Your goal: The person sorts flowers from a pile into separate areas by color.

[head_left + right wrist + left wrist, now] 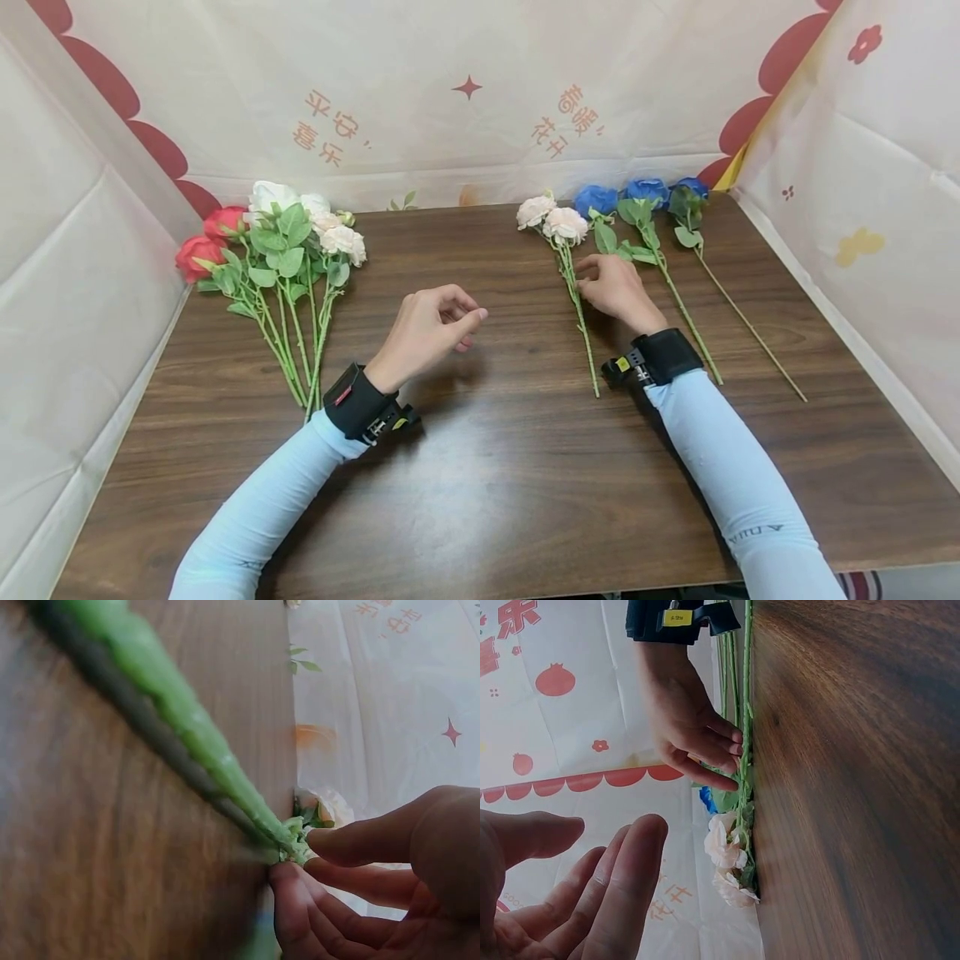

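Note:
Near the pale pink flower (566, 225) on the right side of the table, my right hand (617, 290) pinches its green stem (217, 757) below the blooms. In the right wrist view the thumb and fingertips (283, 874) meet around that stem, which lies low along the tabletop. My left hand (431, 329) hovers over the middle of the table with loosely bent fingers, holding nothing. Its thumb and fingers stand apart in the left wrist view. To the right of my right hand lie blue roses (647, 193) with leafy stems.
At the left lies a fanned group of flowers: red roses (201, 257), white roses (272, 198) and pale pink blooms (343, 242), stems toward me. The wooden table (480, 500) is bounded by printed white cloth walls (465, 142) at the back and sides.

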The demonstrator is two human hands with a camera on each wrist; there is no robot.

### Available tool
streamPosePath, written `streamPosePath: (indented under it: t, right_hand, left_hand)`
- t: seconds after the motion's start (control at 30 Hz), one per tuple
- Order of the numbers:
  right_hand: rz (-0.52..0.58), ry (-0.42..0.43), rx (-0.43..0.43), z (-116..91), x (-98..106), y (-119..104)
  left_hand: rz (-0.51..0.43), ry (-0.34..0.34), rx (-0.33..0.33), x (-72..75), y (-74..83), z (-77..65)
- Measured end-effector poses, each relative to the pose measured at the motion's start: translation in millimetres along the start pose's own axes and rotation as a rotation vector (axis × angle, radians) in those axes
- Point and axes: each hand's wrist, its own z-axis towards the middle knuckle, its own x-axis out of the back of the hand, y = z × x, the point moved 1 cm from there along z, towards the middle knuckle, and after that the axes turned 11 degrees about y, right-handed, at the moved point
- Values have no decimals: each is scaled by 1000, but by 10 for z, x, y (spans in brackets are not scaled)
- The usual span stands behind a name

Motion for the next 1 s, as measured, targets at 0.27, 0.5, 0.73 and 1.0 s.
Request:
streamPosePath:
  t: [0.27, 0.5, 0.73, 1.0]
  right_hand:
    - [14, 42, 30, -38, 54, -102]
    - [32, 33, 128, -162, 54, -415]
    - [33, 1, 231, -402, 16, -806]
    - [37, -71, 318, -650, -76, -1112]
  left_hand:
    - [15, 0, 12, 10, -1, 1]
    - [84, 16, -11, 72, -14, 31]
    - [337, 110, -111, 191, -97, 132]
    - [612, 196, -145, 411, -259, 252]
